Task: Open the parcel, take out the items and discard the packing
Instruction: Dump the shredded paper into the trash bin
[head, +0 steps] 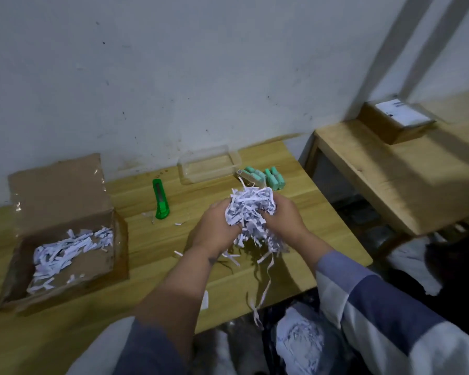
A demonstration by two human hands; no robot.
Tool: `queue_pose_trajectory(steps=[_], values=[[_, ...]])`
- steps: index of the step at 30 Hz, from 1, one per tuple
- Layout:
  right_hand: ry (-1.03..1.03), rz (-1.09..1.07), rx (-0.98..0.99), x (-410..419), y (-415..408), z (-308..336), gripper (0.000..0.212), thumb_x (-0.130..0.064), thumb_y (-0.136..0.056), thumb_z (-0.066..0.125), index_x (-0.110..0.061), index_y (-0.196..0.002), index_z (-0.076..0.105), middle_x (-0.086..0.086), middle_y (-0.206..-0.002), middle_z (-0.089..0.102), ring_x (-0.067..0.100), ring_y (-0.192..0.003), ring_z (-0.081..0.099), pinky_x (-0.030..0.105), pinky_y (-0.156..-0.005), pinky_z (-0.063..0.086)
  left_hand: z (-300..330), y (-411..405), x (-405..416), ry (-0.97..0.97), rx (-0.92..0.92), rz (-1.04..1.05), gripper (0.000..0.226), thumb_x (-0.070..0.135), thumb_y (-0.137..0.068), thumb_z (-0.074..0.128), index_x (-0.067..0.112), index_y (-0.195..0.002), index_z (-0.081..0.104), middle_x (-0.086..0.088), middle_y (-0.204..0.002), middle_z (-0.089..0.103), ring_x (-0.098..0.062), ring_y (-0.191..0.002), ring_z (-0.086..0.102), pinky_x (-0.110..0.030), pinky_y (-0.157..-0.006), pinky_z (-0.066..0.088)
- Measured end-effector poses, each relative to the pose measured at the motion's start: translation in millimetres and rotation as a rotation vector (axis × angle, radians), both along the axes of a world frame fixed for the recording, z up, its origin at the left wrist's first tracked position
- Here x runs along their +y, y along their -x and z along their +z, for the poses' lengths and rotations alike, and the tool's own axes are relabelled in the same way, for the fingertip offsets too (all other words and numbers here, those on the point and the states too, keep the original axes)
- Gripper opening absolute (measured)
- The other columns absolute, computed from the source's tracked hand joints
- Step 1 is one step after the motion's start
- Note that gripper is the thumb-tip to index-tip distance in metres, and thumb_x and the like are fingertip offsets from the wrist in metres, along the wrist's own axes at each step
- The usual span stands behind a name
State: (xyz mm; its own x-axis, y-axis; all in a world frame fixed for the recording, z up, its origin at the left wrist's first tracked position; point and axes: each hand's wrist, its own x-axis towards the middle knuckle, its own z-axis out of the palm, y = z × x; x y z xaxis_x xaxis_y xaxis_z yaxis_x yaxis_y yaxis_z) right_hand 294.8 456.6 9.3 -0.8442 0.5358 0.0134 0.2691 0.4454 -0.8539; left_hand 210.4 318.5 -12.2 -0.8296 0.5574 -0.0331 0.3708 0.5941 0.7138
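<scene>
A wad of shredded white paper [251,212] is held above the wooden table [152,239], gripped between my left hand [214,228] and my right hand [284,217]. Loose strips dangle from it past the table's front edge. At the left the open cardboard parcel [14,288] lies with its flap up against the wall; more shredded paper [68,250] lies inside it. Several mint-green items [266,177] sit by a clear plastic tray [209,165] at the back of the table.
A green box cutter [161,199] lies between the parcel and my hands. A bag on the floor below the table edge holds shredded paper [303,345]. To the right stands a second wooden table [390,185] with a sealed labelled box [398,120].
</scene>
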Motion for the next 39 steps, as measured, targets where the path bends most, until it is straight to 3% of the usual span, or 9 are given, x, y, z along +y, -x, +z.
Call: queue_pose_trajectory(steps=[7, 11, 15, 18, 24, 30, 35, 37, 39], values=[[-0.053, -0.212, 0.003, 13, -95, 35, 0.037, -0.01, -0.075, 0.068, -0.019, -0.111, 0.066, 0.007, -0.107, 0.072, 0.025, -0.103, 0.065, 0.039, -0.089, 0.052, 41, -76, 30, -0.12, -0.005, -0.19, 0.058, 0.018, -0.073, 0.075, 0.014, -0.128, 0.056, -0.005, -0.125, 0.06, -0.023, -0.116, 0.053, -0.025, -0.088, 0.041], [-0.041, -0.346, -0.03, 24, -160, 45, 0.037, -0.007, -0.077, 0.067, -0.015, -0.112, 0.066, 0.002, -0.104, 0.071, 0.014, -0.099, 0.062, 0.027, -0.085, 0.046, 47, -130, 55, -0.13, -0.079, -0.288, 0.057, 0.016, -0.075, 0.074, 0.016, -0.129, 0.055, -0.006, -0.125, 0.06, -0.026, -0.117, 0.054, -0.029, -0.092, 0.043], [-0.013, -0.431, -0.046, 32, -218, 35, 0.037, -0.004, -0.075, 0.065, -0.016, -0.109, 0.067, -0.002, -0.1, 0.07, 0.018, -0.1, 0.064, 0.032, -0.09, 0.049, 34, -180, 76, -0.113, -0.166, -0.371, 0.057, 0.017, -0.074, 0.074, 0.016, -0.128, 0.056, -0.008, -0.121, 0.062, -0.025, -0.111, 0.057, -0.026, -0.088, 0.042], [0.037, -0.498, -0.093, 33, -251, 11, 0.035, -0.002, -0.076, 0.064, -0.015, -0.109, 0.067, -0.004, -0.097, 0.066, 0.016, -0.099, 0.062, 0.024, -0.083, 0.043, 5, -212, 86, -0.061, -0.261, -0.396, 0.063, 0.023, -0.073, 0.074, 0.016, -0.132, 0.053, -0.006, -0.124, 0.061, -0.025, -0.113, 0.057, -0.032, -0.095, 0.046], [0.221, -0.545, -0.251, 32, -294, -86, 0.035, -0.011, -0.08, 0.066, -0.017, -0.115, 0.064, -0.001, -0.109, 0.068, 0.012, -0.1, 0.059, 0.02, -0.081, 0.039, -94, -257, 89, 0.062, -0.51, -0.392, 0.061, 0.025, -0.076, 0.075, 0.023, -0.131, 0.049, 0.001, -0.125, 0.059, -0.015, -0.108, 0.056, -0.026, -0.085, 0.043], [0.437, -0.532, -0.417, 35, -313, -237, 0.04, -0.018, -0.079, 0.07, -0.016, -0.117, 0.06, 0.0, -0.099, 0.065, 0.018, -0.091, 0.061, 0.026, -0.077, 0.043, -233, -269, 83, 0.214, -0.631, -0.272, 0.077, 0.023, -0.078, 0.076, 0.021, -0.144, 0.035, 0.002, -0.141, 0.046, -0.021, -0.128, 0.047, -0.029, -0.101, 0.041], [0.632, -0.551, -0.514, 39, -317, -382, 0.097, -0.053, -0.045, 0.075, -0.031, -0.133, 0.042, 0.007, -0.132, 0.053, 0.027, -0.116, 0.057, 0.045, -0.097, 0.05, -332, -265, 74, 0.201, -0.688, -0.268, 0.078, 0.015, -0.072, 0.083, 0.016, -0.139, 0.043, -0.003, -0.132, 0.055, -0.019, -0.121, 0.055, -0.028, -0.095, 0.044], [0.753, -0.556, -0.497, 38, -315, -411, 0.115, -0.062, -0.037, 0.081, -0.039, -0.139, 0.032, 0.003, -0.142, 0.045, 0.028, -0.119, 0.056, 0.045, -0.094, 0.053, -359, -264, 75, 0.275, -0.679, -0.3, 0.089, 0.016, -0.073, 0.082, 0.019, -0.147, 0.033, -0.005, -0.146, 0.041, -0.022, -0.134, 0.042, -0.03, -0.104, 0.039], [0.838, -0.573, -0.487, 34, -307, -412, 0.117, -0.061, -0.041, 0.082, -0.042, -0.142, 0.027, -0.001, -0.146, 0.04, 0.027, -0.121, 0.055, 0.038, -0.09, 0.053, -372, -265, 75, 0.36, -0.69, -0.337, 0.098, 0.019, -0.075, 0.08, 0.021, -0.152, 0.019, -0.004, -0.157, 0.021, -0.021, -0.144, 0.024, -0.032, -0.112, 0.03]])
